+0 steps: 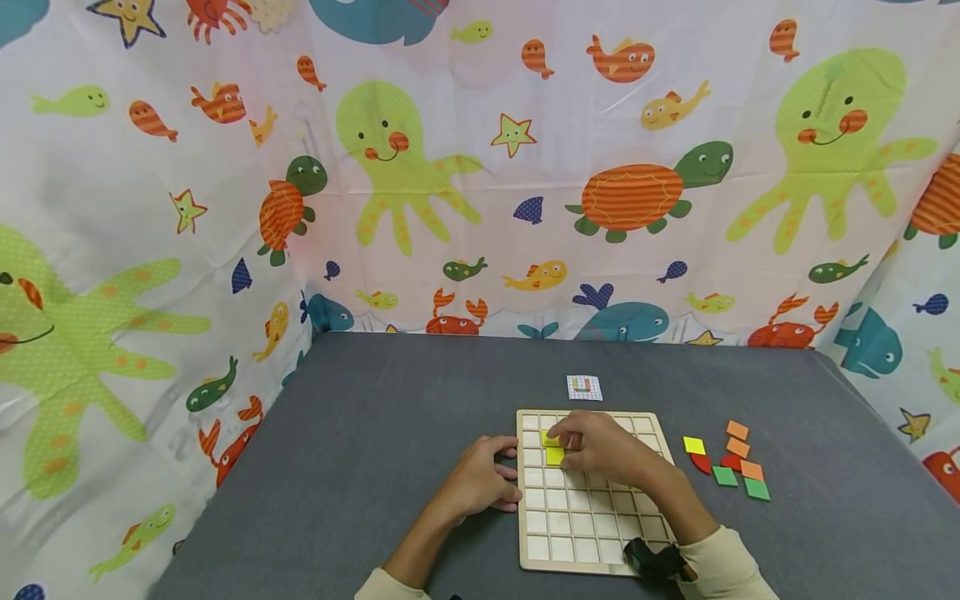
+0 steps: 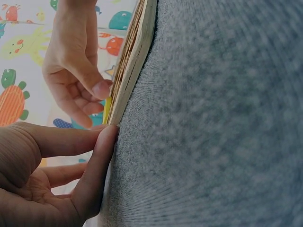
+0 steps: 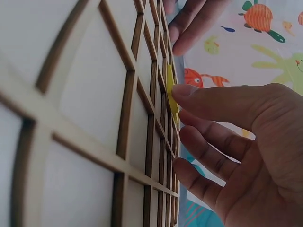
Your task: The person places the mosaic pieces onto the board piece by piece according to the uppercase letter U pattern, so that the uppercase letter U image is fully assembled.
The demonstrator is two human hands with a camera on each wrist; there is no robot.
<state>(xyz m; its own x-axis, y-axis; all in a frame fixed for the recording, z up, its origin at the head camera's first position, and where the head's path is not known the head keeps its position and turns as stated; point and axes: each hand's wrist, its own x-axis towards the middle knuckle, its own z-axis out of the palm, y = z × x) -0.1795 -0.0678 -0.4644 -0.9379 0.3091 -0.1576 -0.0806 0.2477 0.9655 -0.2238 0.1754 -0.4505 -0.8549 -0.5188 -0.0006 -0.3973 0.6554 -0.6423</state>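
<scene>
A wooden grid board lies on the table, with yellow square tiles in its upper left part. My left hand is at the board's left edge; its thumb and a finger pinch the rim in the left wrist view. Over the upper left cells, my right hand has its fingers curled at the upper yellow tile. The right wrist view shows that thumb on a yellow tile. The fingers partly cover the upper tile, so its seating in the cell is hidden.
Right of the board lie loose tiles: one yellow, several orange, red and green. Behind the board is a small card with a coloured U-shaped pattern on a grid. A sea-animal curtain borders the grey table.
</scene>
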